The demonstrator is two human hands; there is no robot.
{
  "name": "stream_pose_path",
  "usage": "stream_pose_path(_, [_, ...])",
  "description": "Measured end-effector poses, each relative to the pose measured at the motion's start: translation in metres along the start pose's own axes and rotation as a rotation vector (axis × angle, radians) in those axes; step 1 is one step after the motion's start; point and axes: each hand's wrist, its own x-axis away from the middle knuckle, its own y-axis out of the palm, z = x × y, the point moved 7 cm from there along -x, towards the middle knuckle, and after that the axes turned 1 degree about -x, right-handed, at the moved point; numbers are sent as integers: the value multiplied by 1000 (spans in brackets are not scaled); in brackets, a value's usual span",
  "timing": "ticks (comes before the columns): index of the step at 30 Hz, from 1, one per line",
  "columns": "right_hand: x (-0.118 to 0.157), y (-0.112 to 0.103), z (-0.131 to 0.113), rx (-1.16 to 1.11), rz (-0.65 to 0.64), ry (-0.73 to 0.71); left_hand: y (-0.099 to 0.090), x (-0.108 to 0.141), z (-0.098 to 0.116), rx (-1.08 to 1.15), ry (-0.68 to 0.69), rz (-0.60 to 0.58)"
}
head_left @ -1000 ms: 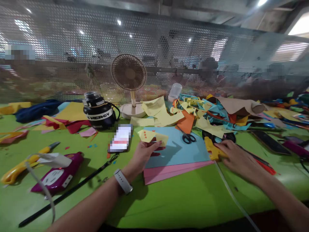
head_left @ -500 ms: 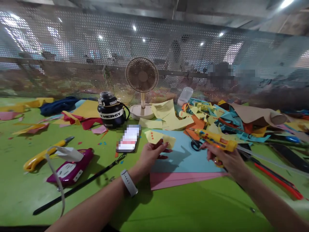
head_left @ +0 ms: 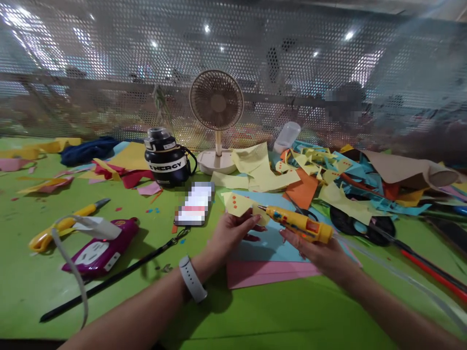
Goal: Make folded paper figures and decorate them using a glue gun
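My left hand (head_left: 233,232) pinches a pale yellow paper piece (head_left: 239,203) marked with small orange-red dots. My right hand (head_left: 310,248) is wrapped round a yellow hot glue gun (head_left: 299,223), its metal nozzle pointing left, close to the right edge of the yellow paper. Whether the nozzle touches the paper I cannot tell. Both hands are over a light blue sheet (head_left: 272,248), which lies on pink sheets (head_left: 262,276). Black-handled scissors (head_left: 310,214) lie partly hidden behind the glue gun.
A phone (head_left: 195,204), a black bottle (head_left: 166,163) and a small fan (head_left: 217,104) stand or lie beyond my hands. At left are a purple power strip (head_left: 98,253) and a yellow cutter (head_left: 65,226). Paper scraps (head_left: 339,167) heap up at right, near a red-and-black tool (head_left: 426,270).
My right hand has brought the glue gun leftward, from over the right side of the blue sheet to beside the yellow paper. My left hand still holds the paper. The view has tilted slightly down.
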Motion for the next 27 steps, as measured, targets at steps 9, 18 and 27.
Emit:
stream_pose_path(9, [-4, 0, -16, -244, 8, 87, -2, 0, -2, -21, 21, 3])
stream_pose_path(18, [-4, -3, -21, -219, 12, 135, 0, 0, 0, -27, 33, -17])
stream_pose_path(27, [-3, -1, -17, -216, 34, 131, 0, 1, -1, -9, 41, -18])
